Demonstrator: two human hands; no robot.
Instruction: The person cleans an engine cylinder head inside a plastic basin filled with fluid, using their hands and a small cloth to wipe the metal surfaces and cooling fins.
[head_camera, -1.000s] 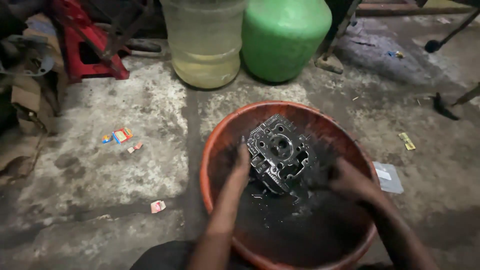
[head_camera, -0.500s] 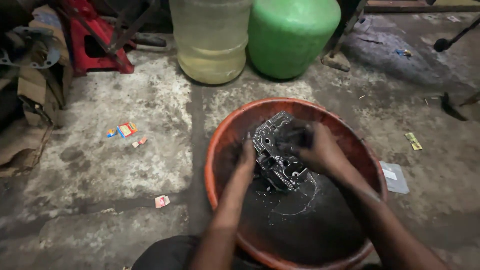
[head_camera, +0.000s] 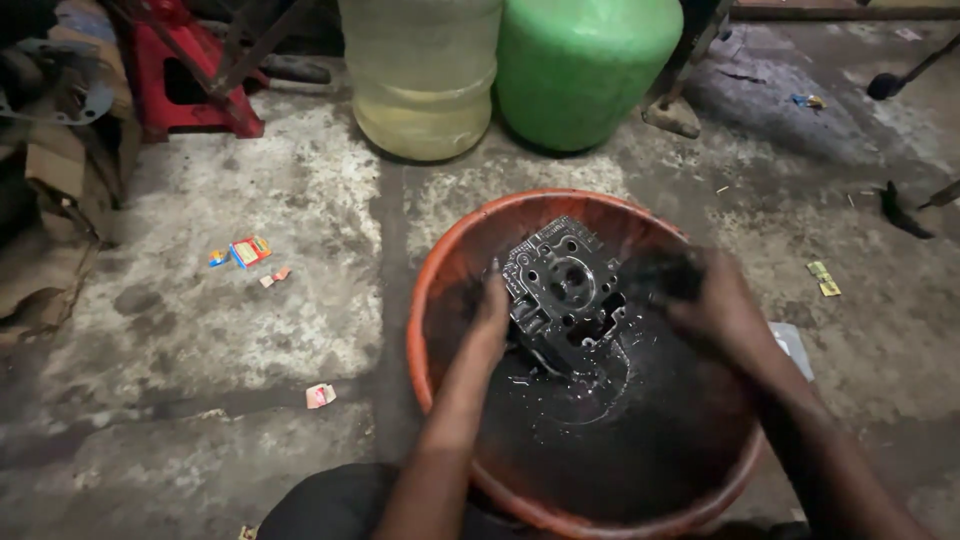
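A big orange tub (head_camera: 430, 300) sits on the dirty concrete floor (head_camera: 250, 300). It has black, oily liquid (head_camera: 620, 440) in it. A grey metal engine part (head_camera: 562, 292) with many round holes stands tilted in the tub, near the far rim, with its lower end in the black liquid. The left hand (head_camera: 492, 315) presses against the left side of the engine part and holds it up, fingers close together. The right hand (head_camera: 705, 300) is just beside the part on the right, curled around something dark and blurry; I cannot tell what it is. Past the far rim of the tub stand a clear jug (head_camera: 420, 75) with yellow liquid and a green jug (head_camera: 585, 70), side by side. Small bits of coloured paper (head_camera: 245, 252) lie on the floor to the left of the tub.
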